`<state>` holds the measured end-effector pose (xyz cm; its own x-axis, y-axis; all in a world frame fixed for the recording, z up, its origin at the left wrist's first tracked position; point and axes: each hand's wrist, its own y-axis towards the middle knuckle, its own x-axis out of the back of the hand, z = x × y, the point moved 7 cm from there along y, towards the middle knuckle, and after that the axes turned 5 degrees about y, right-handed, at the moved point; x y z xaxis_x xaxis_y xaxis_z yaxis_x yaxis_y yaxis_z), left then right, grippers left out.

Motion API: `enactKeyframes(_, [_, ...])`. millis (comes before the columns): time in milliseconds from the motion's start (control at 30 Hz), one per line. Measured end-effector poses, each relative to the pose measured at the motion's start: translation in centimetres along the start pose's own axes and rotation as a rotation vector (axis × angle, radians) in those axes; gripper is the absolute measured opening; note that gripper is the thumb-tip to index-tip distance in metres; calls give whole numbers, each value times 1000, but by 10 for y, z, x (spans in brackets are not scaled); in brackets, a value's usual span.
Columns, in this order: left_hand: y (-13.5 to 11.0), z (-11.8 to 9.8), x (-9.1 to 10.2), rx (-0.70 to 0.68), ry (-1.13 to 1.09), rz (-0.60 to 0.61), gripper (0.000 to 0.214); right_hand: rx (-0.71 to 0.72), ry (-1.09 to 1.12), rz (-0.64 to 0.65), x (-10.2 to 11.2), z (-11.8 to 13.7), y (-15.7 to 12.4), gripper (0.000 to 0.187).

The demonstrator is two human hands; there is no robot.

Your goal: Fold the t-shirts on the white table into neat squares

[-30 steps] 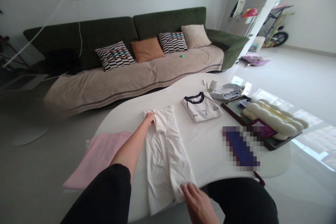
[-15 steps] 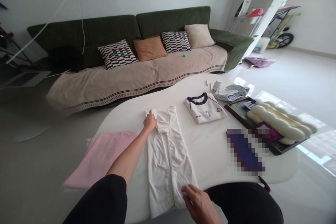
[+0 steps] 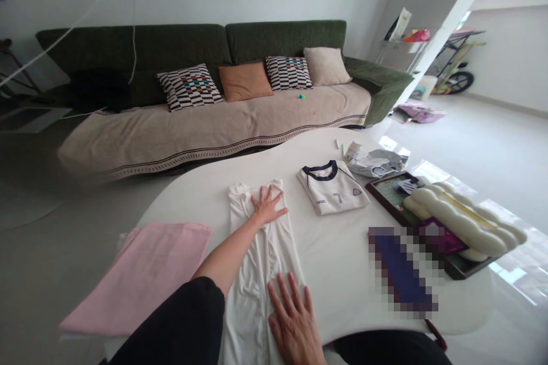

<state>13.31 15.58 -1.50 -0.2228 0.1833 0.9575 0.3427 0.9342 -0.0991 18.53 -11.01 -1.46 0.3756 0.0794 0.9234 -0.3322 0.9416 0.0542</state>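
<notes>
A pair of white pants [image 3: 244, 274] lies lengthwise on the white table [image 3: 338, 262], its waist end away from me and its fabric wrinkled. My left hand [image 3: 268, 206] rests on the pants near the waist, fingers spread wide. Closer to me, my right hand [image 3: 294, 319] lies flat on the right leg of the pants with its fingers stretched out. A folded white jersey [image 3: 336, 187] with a navy collar and a number 7 sits to the right of the pants. To their left is a folded pink cloth [image 3: 149, 274], partly behind my left arm.
At the right stands a dark tray [image 3: 387, 197] holding a cream, bubbly object [image 3: 462, 214]. A crumpled silver-white plastic bag [image 3: 377, 161] lies behind it. A blurred-out dark blue item [image 3: 402, 271] is near the front. Beyond the table is a green sofa [image 3: 282, 37] with cushions.
My left hand has let go of the pinched waist edge and spread out on the pants, farther right. My right hand has opened and flattened onto the leg. The view has shifted slightly.
</notes>
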Motion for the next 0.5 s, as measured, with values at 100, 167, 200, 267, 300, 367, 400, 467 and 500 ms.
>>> enactKeyframes(100, [15,8,7,25,-77,-48,65,1,1,39,-6,-2,1,61])
enactKeyframes(167, [24,11,11,47,-110,-73,62,-4,3,46,-6,-2,2,63])
enactKeyframes(200, [26,11,13,51,-114,-67,61,-9,5,48,-5,-2,3,63])
enactKeyframes(267, [27,9,16,49,-92,-27,60,-26,9,46,-3,-1,3,62])
enactKeyframes(300, [24,6,19,36,-67,-13,60,-30,10,44,-1,0,3,61])
enactKeyframes(367, [9,2,28,-11,-4,-42,59,-33,9,31,2,1,3,59])
enactKeyframes(400, [-2,0,33,-37,27,-84,60,-33,7,23,3,2,3,59])
enactKeyframes(467, [-28,3,40,-57,70,-157,61,-32,3,11,3,3,2,59])
enactKeyframes(500, [-41,8,40,-40,76,-151,61,-33,1,6,3,3,2,59])
